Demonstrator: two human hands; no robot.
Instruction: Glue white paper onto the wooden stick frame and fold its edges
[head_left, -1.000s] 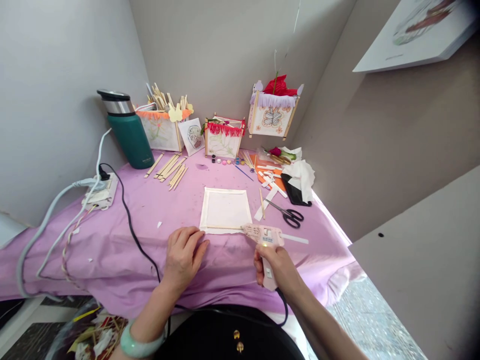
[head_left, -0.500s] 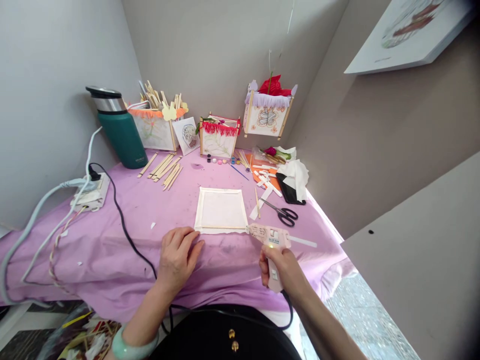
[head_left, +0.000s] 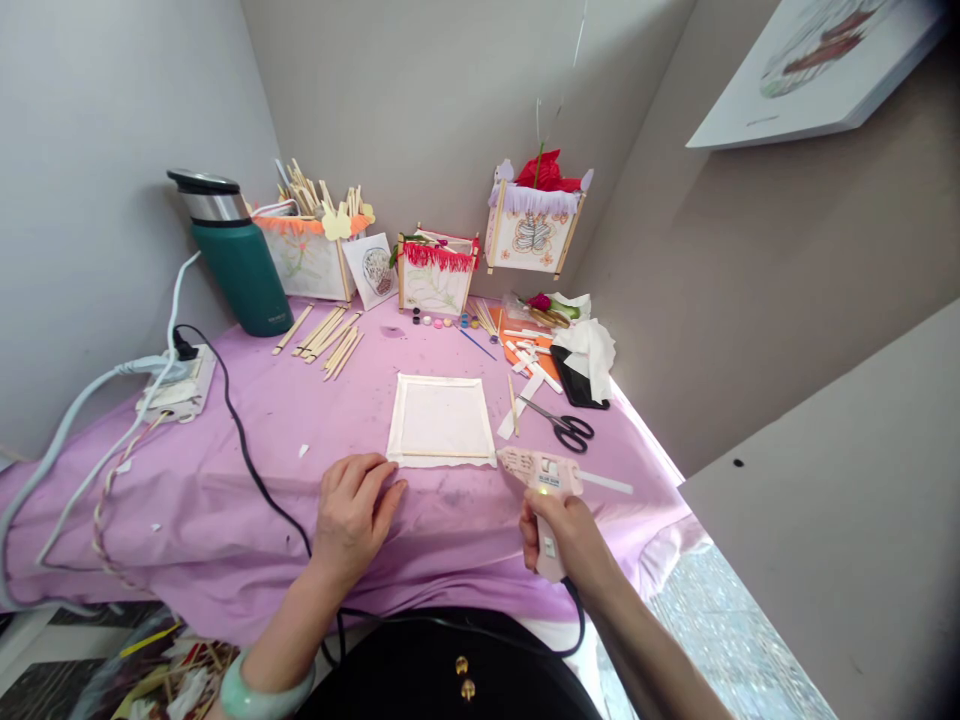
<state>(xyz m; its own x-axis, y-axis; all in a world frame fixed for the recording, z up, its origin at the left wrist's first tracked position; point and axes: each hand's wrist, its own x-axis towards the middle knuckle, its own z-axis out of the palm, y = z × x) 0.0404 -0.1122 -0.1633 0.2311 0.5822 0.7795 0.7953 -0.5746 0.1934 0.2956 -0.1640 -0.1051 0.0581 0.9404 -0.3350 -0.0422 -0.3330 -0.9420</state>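
Observation:
My right hand [head_left: 566, 530] is wrapped round the handle of a pale pink glue gun [head_left: 541, 472], a white glue stick poking out of its back. The gun's nozzle is at the lower right corner of a square white panel [head_left: 441, 418] edged with thin strips. At the panel's lower left corner rests my left hand [head_left: 354, 512], fingers slightly bent and apart, with fingertips at the edge and nothing held. Black scissors [head_left: 571, 432] lie right of the panel, beside a wooden stick [head_left: 513, 405] and a white strip [head_left: 523, 403].
A green bottle [head_left: 244, 270] stands at the back left near wooden sticks [head_left: 322, 333]. Decorated boxes [head_left: 435, 285] line the back. A power strip [head_left: 180, 385] and cables lie left; the gun's cord loops before my body. Crumpled tissue [head_left: 592, 355] covers part of a black object.
The camera view has shifted very slightly. Both hands and the glue gun stay in nearly the same place at the panel's lower corners.

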